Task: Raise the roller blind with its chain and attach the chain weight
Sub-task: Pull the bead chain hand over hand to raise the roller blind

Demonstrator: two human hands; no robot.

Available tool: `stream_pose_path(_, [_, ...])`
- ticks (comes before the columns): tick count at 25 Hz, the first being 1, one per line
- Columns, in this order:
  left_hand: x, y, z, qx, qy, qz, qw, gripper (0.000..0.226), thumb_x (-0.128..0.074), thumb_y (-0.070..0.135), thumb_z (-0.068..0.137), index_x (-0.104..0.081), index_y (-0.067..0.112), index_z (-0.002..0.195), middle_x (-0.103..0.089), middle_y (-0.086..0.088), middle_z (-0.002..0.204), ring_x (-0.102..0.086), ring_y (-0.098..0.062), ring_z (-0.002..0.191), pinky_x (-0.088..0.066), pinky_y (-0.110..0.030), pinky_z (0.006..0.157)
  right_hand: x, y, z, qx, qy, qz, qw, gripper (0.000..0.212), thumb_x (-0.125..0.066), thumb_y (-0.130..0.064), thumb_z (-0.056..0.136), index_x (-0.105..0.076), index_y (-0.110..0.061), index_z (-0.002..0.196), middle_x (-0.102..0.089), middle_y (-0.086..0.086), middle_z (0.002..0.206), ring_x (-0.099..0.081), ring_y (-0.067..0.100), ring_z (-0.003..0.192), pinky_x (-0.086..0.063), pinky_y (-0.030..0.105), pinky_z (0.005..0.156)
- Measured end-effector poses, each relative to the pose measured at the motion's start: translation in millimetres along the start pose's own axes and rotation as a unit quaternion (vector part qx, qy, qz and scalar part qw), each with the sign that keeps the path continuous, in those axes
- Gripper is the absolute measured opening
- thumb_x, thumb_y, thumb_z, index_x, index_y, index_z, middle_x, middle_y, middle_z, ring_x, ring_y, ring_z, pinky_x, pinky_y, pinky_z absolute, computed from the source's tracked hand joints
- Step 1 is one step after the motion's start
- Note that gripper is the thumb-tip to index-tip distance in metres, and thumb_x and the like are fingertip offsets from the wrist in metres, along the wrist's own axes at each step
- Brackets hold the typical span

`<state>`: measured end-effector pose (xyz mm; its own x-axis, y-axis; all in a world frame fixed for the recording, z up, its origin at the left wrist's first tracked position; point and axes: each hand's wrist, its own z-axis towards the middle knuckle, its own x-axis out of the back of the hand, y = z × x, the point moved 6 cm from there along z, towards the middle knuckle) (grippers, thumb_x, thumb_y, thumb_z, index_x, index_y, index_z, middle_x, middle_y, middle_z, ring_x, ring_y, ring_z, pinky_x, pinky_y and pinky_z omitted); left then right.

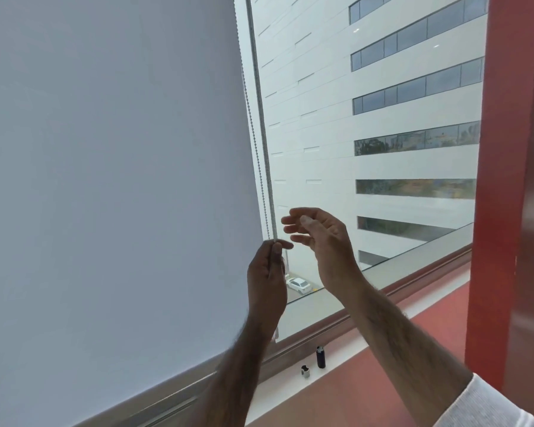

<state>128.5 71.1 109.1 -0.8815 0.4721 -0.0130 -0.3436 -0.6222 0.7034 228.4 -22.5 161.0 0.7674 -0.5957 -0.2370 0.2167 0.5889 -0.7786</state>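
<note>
Only left hand [267, 277] pinches chain [253, 124] (right hand [318, 238] loose).

Left hand [267, 272]: raised, fingers pinching closed. Right hand [321, 241]: hovering beside it, fingers loosely spreading, holding nothing.

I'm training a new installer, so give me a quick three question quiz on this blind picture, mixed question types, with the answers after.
1. True or false: the roller blind is already fully raised.
2. Which hand pinches the bead chain? A) left hand B) right hand C) both
3. Fill in: the two small parts, a black cylinder and a silver piece, rest on the ____.

Key:
1. False; it covers the glass almost down to the window sill.
2. A; the right hand is open beside the chain and holds nothing.
3. window sill
</note>
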Motion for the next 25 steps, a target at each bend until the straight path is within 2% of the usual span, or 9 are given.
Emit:
stream_pose_path(4, [-4.3, -21.5, -26.8, 0.017, -0.023, -0.012, 1.000, 0.029, -0.043, 0.023, 0.109, -0.069, 0.027, 0.098, -0.056, 0.015, 0.063, -0.043, -0.009, 0.055, -0.036, -0.030, 0.055, -33.8, 0.3, -8.4, -0.077, -0.069, 0.087, 0.991, 0.022, -0.046, -0.016, 0.107, -0.064, -0.005, 0.107, -0.077, 0.019, 0.098, -0.069, 0.033, 0.086, -0.053, 0.039, 0.073])
stream_pose_path(6, [-8.3, -22.6, -28.3, 0.023, -0.035, -0.027, 0.999, 0.027, -0.044, 0.026, 0.109, -0.070, 0.022, 0.106, -0.065, 0.013, 0.074, -0.055, -0.010, 0.065, -0.045, -0.033, 0.061, -39.8, 1.8, -11.8, -0.089, -0.068, 0.112, 0.987, 0.019, -0.048, -0.019, 0.107, -0.063, -0.007, 0.105, -0.074, 0.016, 0.086, -0.064, 0.026, 0.069, -0.047, 0.031, 0.059])
stream_pose_path(9, [-11.5, -18.9, -26.1, 0.032, -0.062, -0.054, 0.996, 0.038, -0.048, 0.048, 0.104, -0.067, 0.015, 0.102, -0.061, -0.021, 0.082, -0.054, -0.024, 0.075, -0.044, -0.040, 0.069, -44.7, -3.0, -10.0, -0.052, -0.060, 0.104, 0.991, 0.020, -0.050, -0.019, 0.106, -0.065, -0.007, 0.100, -0.055, 0.008, 0.063, -0.041, 0.015, 0.048, -0.028, 0.022, 0.042])
stream_pose_path(12, [-12.5, -14.9, -30.6, 0.064, -0.087, -0.080, 0.991, 0.045, -0.045, 0.045, 0.102, -0.058, 0.005, 0.084, -0.048, -0.003, 0.063, -0.043, -0.012, 0.059, -0.036, -0.031, 0.055, -43.4, -6.3, -9.3, 0.001, -0.028, 0.089, 0.996, 0.026, -0.050, -0.016, 0.106, -0.065, -0.008, 0.087, -0.027, 0.005, 0.053, -0.019, 0.011, 0.041, -0.015, 0.021, 0.040])
stream_pose_path(13, [-14.3, -13.2, -30.8, 0.074, -0.094, -0.100, 0.988, 0.048, -0.042, 0.048, 0.102, -0.059, 0.007, 0.084, -0.054, 0.003, 0.065, -0.049, -0.011, 0.060, -0.042, -0.029, 0.057, -41.7, -5.7, -9.8, 0.014, -0.018, 0.089, 0.996, 0.027, -0.050, -0.014, 0.106, -0.064, -0.007, 0.085, -0.026, 0.004, 0.051, -0.018, 0.011, 0.040, -0.014, 0.023, 0.042])
stream_pose_path(16, [-13.0, -2.4, -20.5, 0.069, -0.080, -0.165, 0.981, 0.052, -0.034, 0.048, 0.106, -0.072, 0.013, 0.114, -0.077, -0.002, 0.111, -0.070, -0.019, 0.111, -0.054, -0.038, 0.101, -36.5, 0.8, -14.0, 0.027, -0.001, 0.077, 0.997, 0.027, -0.050, -0.012, 0.106, -0.063, 0.000, 0.086, -0.034, -0.002, 0.044, -0.026, 0.009, 0.036, -0.022, 0.024, 0.043])
stream_pose_path(18, [-4.9, 13.9, -1.2, 0.065, -0.048, -0.195, 0.978, 0.044, -0.038, 0.037, 0.110, -0.066, 0.013, 0.134, -0.073, -0.007, 0.131, -0.066, -0.023, 0.127, -0.051, -0.041, 0.110, -34.2, 12.7, -24.3, 0.026, -0.001, 0.063, 0.998, 0.027, -0.050, -0.011, 0.106, -0.062, 0.001, 0.085, -0.042, -0.007, 0.047, -0.034, 0.004, 0.038, -0.030, 0.019, 0.041])
stream_pose_path(22, [-1.6, 52.8, 23.7, 0.064, -0.076, -0.233, 0.967, 0.034, -0.039, 0.018, 0.111, -0.064, 0.013, 0.134, -0.076, -0.013, 0.127, -0.072, -0.029, 0.120, -0.056, -0.039, 0.104, -21.1, 57.5, -54.5, -0.029, -0.005, 0.069, 0.997, 0.026, -0.055, -0.022, 0.101, -0.066, -0.003, 0.088, -0.039, -0.005, 0.048, -0.030, 0.002, 0.037, -0.026, 0.017, 0.036])
stream_pose_path(25, [-11.9, 54.3, 15.6, 0.099, -0.113, -0.238, 0.960, 0.033, -0.038, 0.022, 0.112, -0.067, 0.017, 0.128, -0.078, -0.013, 0.108, -0.077, -0.032, 0.095, -0.061, -0.042, 0.084, -20.0, 64.8, -65.6, -0.037, -0.009, 0.095, 0.995, 0.025, -0.051, -0.012, 0.103, -0.063, -0.004, 0.082, -0.045, -0.009, 0.048, -0.036, -0.001, 0.037, -0.030, 0.012, 0.037])
